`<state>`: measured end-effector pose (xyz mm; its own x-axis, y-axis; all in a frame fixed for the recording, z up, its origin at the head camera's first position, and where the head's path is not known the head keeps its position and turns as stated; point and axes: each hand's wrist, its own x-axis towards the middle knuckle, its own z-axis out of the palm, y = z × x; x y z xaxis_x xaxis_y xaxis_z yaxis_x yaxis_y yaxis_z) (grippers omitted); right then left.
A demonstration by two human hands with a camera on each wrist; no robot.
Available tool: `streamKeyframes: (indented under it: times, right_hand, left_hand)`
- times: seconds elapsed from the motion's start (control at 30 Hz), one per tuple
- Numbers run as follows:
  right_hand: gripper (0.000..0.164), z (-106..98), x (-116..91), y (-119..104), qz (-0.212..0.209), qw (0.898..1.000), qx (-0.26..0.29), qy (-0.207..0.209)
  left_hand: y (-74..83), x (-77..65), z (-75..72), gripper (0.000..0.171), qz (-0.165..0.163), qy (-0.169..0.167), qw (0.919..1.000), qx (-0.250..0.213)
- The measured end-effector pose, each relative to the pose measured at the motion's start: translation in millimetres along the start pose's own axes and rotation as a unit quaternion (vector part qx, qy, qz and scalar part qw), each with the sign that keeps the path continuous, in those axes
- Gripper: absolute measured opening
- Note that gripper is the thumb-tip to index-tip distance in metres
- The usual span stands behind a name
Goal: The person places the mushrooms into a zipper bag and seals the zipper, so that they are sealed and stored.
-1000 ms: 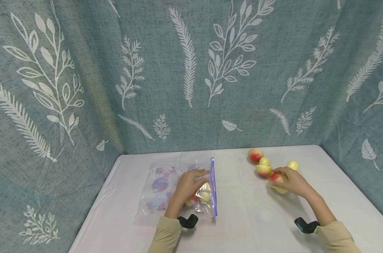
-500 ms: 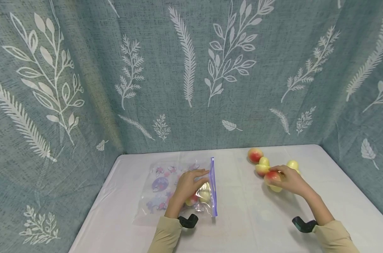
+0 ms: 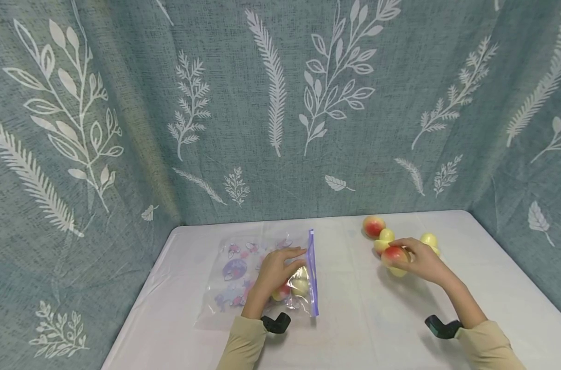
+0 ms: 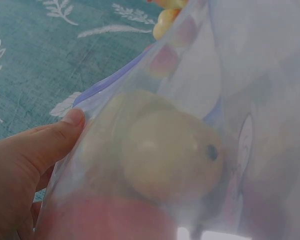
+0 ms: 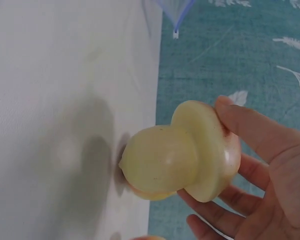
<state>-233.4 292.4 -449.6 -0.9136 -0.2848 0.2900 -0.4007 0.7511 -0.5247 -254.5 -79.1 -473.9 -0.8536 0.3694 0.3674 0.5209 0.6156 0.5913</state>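
Observation:
A mushroom-shaped fruit piece (image 3: 394, 255), with a red-and-yellow rounded cap and pale yellow bulb, is held by my right hand (image 3: 422, 261). In the right wrist view, the thumb and fingers grip the cap (image 5: 225, 155) while the bulb (image 5: 160, 160) points away. My left hand (image 3: 274, 275) holds the mouth edge of a clear printed zip bag (image 3: 234, 271); its thumb (image 4: 70, 120) lies on the plastic in the left wrist view. Inside the bag, near its purple zip strip (image 3: 313, 288), lie a pale yellow rounded piece (image 4: 170, 155) and a red one (image 3: 281, 292).
A red-and-yellow oval fruit (image 3: 374, 226) lies at the back of the white table (image 3: 349, 308). In front of it sits another capped piece (image 3: 386, 236), and a yellow one (image 3: 429, 240) is partly hidden behind my right hand. A patterned green curtain (image 3: 280, 195) encloses the table.
My right hand has moved left with the fruit piece, toward the bag, and now overlaps the capped piece behind it. My left hand and the bag have stayed in place.

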Motion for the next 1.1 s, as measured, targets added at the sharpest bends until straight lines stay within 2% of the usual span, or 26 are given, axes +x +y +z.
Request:
streamKeyframes:
  times: [0.5,0.8,1.1]
  right_hand:
    - [0.048,6.4,4.0,-7.0,0.015,0.999,0.037,0.001]
    - [0.046,14.9,7.9,-9.4,0.004,0.999,0.051,0.005]
    - [0.044,19.5,11.2,-11.4,-0.014,0.998,0.052,0.029]
  left_hand:
    - [-0.6,-0.1,-0.8,0.034,0.001,0.004,1.0000,-0.002]
    - [-0.9,-0.2,-1.5,0.033,0.006,0.010,0.9999,0.004]
    - [-0.5,-0.6,-2.6,0.032,0.011,0.020,0.9997,0.005]
